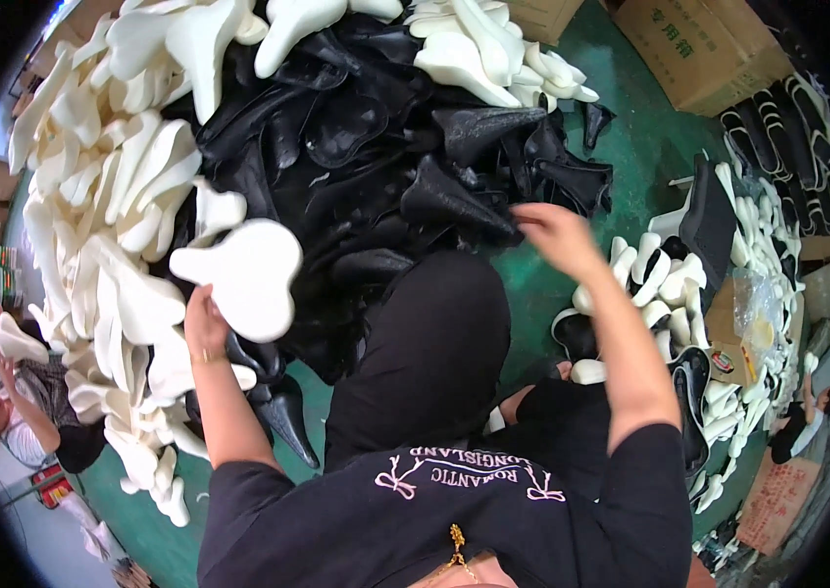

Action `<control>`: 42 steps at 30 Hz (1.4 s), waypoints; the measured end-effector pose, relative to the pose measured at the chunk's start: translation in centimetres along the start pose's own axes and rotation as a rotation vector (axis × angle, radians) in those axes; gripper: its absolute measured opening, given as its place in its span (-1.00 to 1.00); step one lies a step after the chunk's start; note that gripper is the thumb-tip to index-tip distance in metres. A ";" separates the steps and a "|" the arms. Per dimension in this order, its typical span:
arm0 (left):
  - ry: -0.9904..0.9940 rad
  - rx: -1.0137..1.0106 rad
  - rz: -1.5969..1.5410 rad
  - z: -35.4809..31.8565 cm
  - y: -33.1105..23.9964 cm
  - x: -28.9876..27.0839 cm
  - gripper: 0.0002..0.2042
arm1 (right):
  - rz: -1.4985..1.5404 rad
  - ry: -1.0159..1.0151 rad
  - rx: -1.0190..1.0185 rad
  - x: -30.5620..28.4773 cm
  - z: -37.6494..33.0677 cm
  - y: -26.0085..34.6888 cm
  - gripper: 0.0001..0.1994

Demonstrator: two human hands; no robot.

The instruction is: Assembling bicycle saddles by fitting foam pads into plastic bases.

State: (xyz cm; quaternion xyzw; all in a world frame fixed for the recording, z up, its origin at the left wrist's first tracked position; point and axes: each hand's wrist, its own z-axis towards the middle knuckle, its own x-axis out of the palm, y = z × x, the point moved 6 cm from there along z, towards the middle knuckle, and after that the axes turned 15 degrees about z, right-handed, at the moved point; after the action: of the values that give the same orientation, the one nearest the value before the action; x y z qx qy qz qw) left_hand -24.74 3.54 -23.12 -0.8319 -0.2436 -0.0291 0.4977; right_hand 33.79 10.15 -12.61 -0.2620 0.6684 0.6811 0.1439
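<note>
A white foam bicycle saddle pad (256,279) is in my left hand (203,323), which grips it near its narrow nose. Its broad end points to the right, over the dark heap. My right hand (560,240) is stretched forward to the right of my knee, fingers pinched at the pointed tip of a black saddle cover (449,201). That hand is slightly blurred. Many more glossy black covers (346,127) lie heaped in front of me.
White foam pads (130,265) are piled high on the left. Smaller pads and black saddles (665,279) lie on the right, near stacked saddles (778,147). A cardboard box (699,59) stands far right on the green floor (621,186). Other people (27,412) sit at both sides.
</note>
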 end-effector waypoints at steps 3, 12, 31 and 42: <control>-0.222 0.003 0.081 -3.1 1.3 5.6 -0.88 | -0.239 0.299 -0.085 10.4 6.9 -0.7 -0.57; -0.079 -0.058 0.446 -4.1 4.0 8.8 -0.85 | -0.819 0.270 -0.566 18.6 9.7 -5.1 -0.82; 0.703 0.074 -0.158 -16.3 -2.4 37.6 -0.45 | 1.488 -0.706 0.210 -10.9 -19.9 -3.6 -0.49; 0.763 -0.064 -0.172 -21.0 5.7 44.8 -0.42 | -0.020 -0.609 -0.503 -4.2 -24.7 14.6 -0.53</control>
State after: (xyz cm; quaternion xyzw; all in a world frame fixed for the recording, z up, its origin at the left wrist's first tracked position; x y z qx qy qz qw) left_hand 21.20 0.47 -4.20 -0.7530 -0.1086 -0.3855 0.5221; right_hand 33.33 -14.46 2.71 -0.0815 0.4048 0.8687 0.2736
